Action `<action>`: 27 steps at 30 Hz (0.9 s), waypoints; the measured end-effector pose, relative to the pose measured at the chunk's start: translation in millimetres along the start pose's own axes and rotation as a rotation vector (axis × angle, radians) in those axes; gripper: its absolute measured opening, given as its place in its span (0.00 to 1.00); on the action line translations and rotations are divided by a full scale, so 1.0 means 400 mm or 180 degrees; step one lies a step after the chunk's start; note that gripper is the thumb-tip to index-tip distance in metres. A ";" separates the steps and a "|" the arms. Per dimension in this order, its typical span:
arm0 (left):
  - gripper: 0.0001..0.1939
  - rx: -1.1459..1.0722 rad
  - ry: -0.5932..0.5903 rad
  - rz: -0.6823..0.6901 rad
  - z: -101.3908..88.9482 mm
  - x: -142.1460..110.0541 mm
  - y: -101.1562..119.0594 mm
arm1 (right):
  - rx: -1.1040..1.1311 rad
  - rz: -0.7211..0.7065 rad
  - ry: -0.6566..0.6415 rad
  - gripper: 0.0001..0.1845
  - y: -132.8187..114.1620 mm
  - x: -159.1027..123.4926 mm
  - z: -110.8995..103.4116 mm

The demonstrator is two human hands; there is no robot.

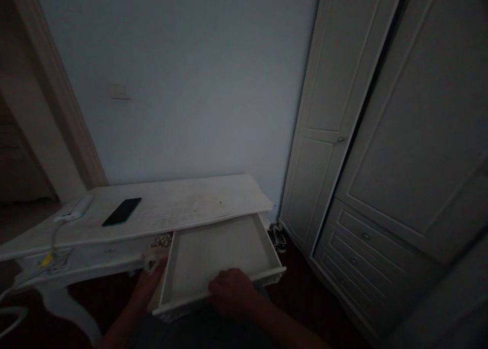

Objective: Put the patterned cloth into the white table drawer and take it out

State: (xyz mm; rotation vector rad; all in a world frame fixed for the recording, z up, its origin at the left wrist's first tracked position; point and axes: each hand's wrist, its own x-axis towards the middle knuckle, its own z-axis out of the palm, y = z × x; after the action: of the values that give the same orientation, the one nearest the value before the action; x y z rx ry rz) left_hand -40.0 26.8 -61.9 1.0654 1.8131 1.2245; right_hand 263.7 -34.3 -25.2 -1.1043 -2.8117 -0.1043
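Observation:
A white drawer [221,252] is pulled out from a white desk [198,196], and its inside is bare. My right hand [232,290] grips the top edge of the drawer's front panel, fingers curled over it. Beside the drawer's left side is my left hand [152,278], closed on what looks like a crumpled pale cloth [151,259]. The picture is dim, so the fingers of that hand show only in part. Just above the cloth, a carved ornament [162,240] sits on the desk front.
A dark phone [122,211] lies on the desktop. To its left is a white power strip [74,209] with a cable carrying a yellow tag [46,260]. Shoes [277,238] stand on the floor by the desk's right end. A white wardrobe [331,110] fills the right side.

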 end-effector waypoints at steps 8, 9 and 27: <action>0.35 -0.0272 -0.0503 -0.0324 -0.105 -0.051 -0.050 | -0.0009 -0.0044 0.0035 0.16 -0.003 -0.001 -0.007; 0.36 -0.0250 -0.0444 -0.0297 -0.113 -0.055 -0.036 | -0.0013 -0.0051 0.0040 0.15 -0.002 -0.002 -0.008; 0.31 0.0014 -0.0173 -0.0393 -0.050 -0.020 -0.068 | 0.0082 0.0012 -0.0001 0.15 -0.003 -0.006 -0.011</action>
State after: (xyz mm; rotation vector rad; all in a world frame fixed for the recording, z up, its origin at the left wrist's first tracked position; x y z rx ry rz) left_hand -61.0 6.2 -80.5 0.9650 1.8127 1.1084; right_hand 265.0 -37.1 -21.0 -1.1042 -2.8029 -0.0673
